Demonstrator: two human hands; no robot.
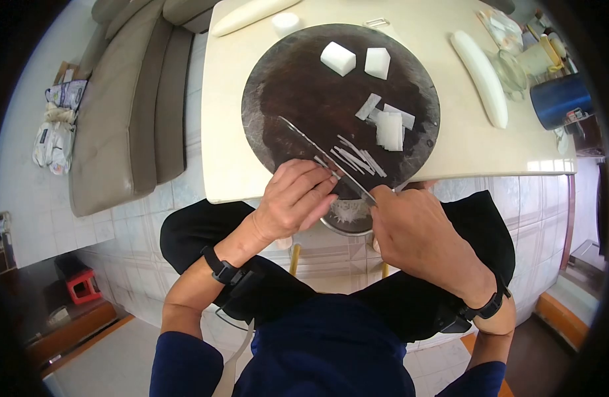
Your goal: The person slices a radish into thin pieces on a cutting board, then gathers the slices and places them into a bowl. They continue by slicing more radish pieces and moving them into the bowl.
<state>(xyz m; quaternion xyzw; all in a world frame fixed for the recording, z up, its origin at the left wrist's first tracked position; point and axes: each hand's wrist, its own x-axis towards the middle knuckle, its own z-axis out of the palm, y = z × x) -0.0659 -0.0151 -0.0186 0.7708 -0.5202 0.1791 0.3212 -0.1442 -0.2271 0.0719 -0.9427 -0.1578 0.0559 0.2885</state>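
Note:
My right hand is wrapped round the handle of a knife, whose blade slants up and left across a round dark cutting board. Against the blade's left side, my left hand presses a small piece of white radish with its fingers together; they partly hide it. Thin radish strips lie just right of the blade. Farther back are a stack of thin radish slices and two thick radish blocks. Below the board's near edge, a metal bowl contains white shreds.
A long peeled radish lies on the cream table at right, beside a glass bowl and a blue cylinder. Another long radish, a round radish piece and what looks like a peeler are at the back.

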